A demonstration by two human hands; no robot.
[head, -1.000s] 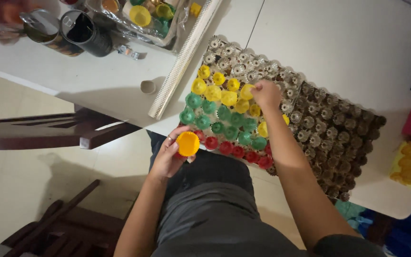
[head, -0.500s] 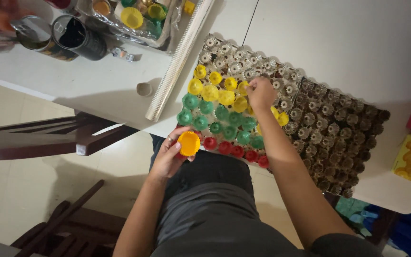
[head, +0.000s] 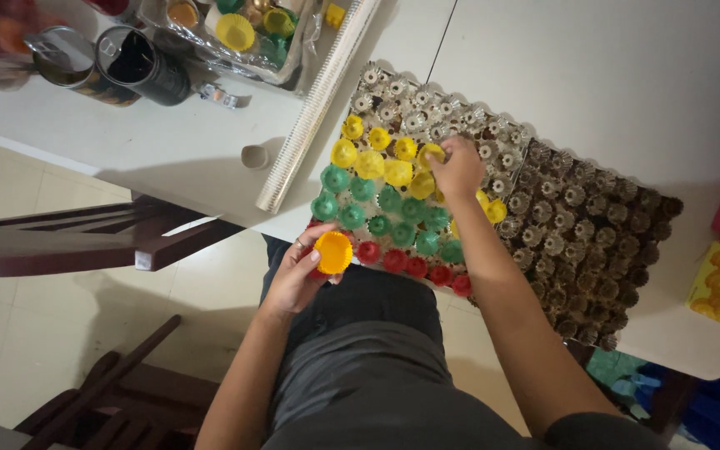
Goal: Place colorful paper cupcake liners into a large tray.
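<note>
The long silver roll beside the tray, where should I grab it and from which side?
Grip the roll around its middle, coming from above: it lies flat on the table, bare table left of it, the tray close on its right.

One head-worn view looks steeply down, fairly close, over the lap onto the counter (head: 210,158) edge; its far corners are cropped.

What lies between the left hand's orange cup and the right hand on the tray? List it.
In the head view, green cups and red cups on the tray lie between the orange cup and the right hand.
</note>
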